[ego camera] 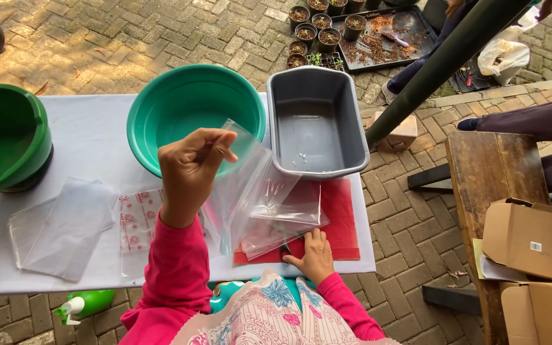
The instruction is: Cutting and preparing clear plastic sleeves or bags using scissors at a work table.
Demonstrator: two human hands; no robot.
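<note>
Left hand [190, 169], raised above the white table [84, 137], has its fingertips pinched together on the top edge of one clear plastic bag [241, 182], which hangs open and slants down to the right. Right hand [314, 255] lies near the table's near edge, palm down with fingers nearly straight, pressing on one red sheet [343, 217]; a small dark object sits just beside its fingers, too hidden to identify. A second clear bag [289, 220] lies flat on the red sheet, just left of this hand. Left of the raised arm lie one clear bag printed with red marks [137, 220] and, further left, one stack of plain clear bags [62, 227]. Far from the hands stand three containers: one teal round basin [190, 102], one grey rectangular tub [315, 121] to its right, and one green bucket [4, 134] at the far left edge. One green spray bottle [84, 303] lies on the brick paving below the table's near edge. Beyond the table, about ten small dark pots [321, 25] of soil cluster beside one black tray [391, 35]. At the right, two cardboard boxes [531, 239] rest on one wooden bench [487, 166].
</note>
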